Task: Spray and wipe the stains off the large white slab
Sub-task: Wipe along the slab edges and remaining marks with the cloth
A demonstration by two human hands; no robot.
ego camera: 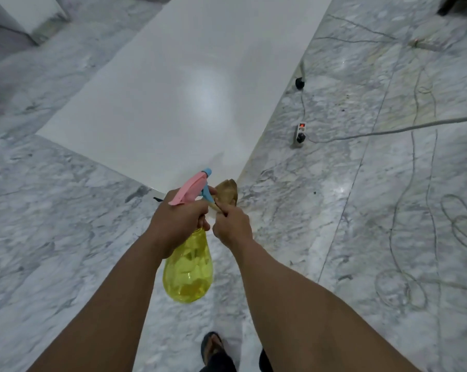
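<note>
The large white slab point(178, 84) lies flat on the marble floor and runs away from me toward the top of the view. My left hand point(177, 221) grips the neck of a yellow spray bottle point(188, 267) with a pink head and blue nozzle, which points toward the slab's near corner. My right hand point(231, 226) is closed on a brown cloth point(227, 193), held just right of the bottle's trigger. Both hands hover above the slab's near corner. No stains are discernible on the glossy surface.
A power strip with a lit red switch point(301, 132) and a black plug point(300, 83) lie right of the slab. Loose cables point(415, 157) snake over the floor at right. A white block point(25, 14) stands at top left. My sandalled foot point(212, 347) is below.
</note>
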